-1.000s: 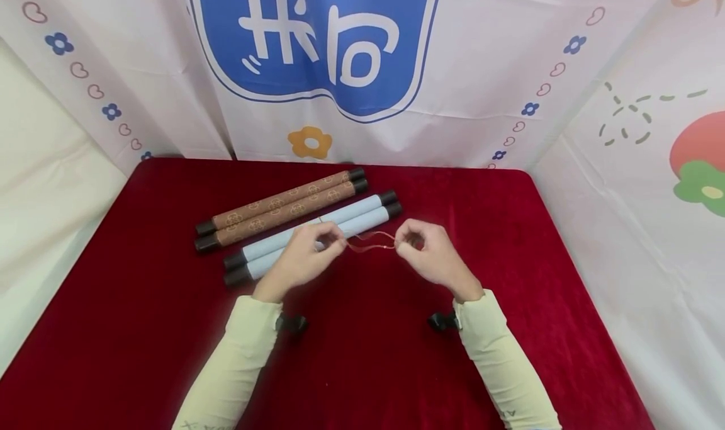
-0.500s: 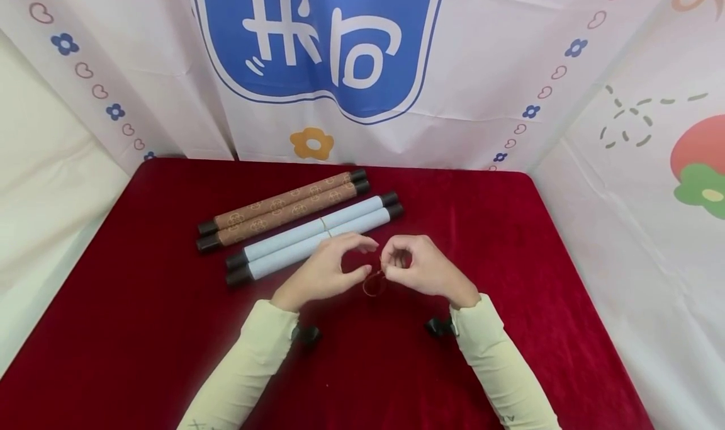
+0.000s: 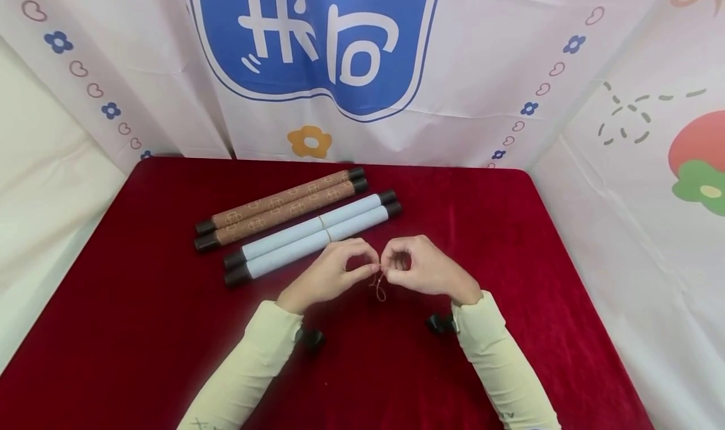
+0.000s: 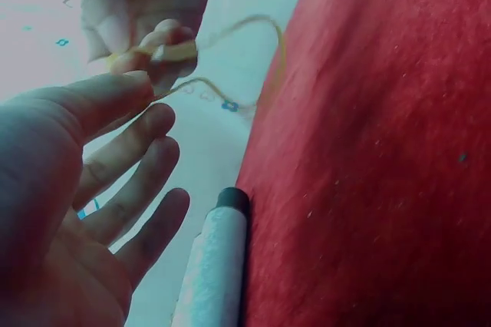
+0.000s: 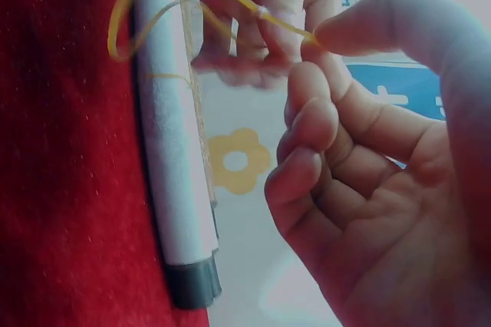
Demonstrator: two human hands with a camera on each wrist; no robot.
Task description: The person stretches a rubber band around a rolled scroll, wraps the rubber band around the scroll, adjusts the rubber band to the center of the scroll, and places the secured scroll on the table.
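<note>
A thin yellowish rubber band (image 3: pixel 381 293) (image 4: pixel 281 47) hangs as a loose loop between both hands, over the red cloth. My right hand (image 3: pixel 427 269) pinches it between thumb and index finger, the other fingers curled, as the right wrist view shows. Thumb and index finger of my left hand (image 3: pixel 334 269) pinch the band too, its other fingers spread loosely. The fingertips of both hands meet close together. Just beyond the left hand lies a light blue scroll (image 3: pixel 283 244), two side-by-side rolls with black ends and a thin band (image 3: pixel 324 221) round the middle.
Behind the blue scroll lies a brown patterned scroll (image 3: pixel 283 209), also two rolls with black ends. Red velvet cloth (image 3: pixel 487 228) covers the table. A white printed curtain (image 3: pixel 453 121) stands along the back edge, with white sheets at both sides.
Both hands have come together and lowered slightly, so the stretched band now hangs slack. The left fingers opened off it half a second ago and now pinch it again. The scrolls have not moved.
</note>
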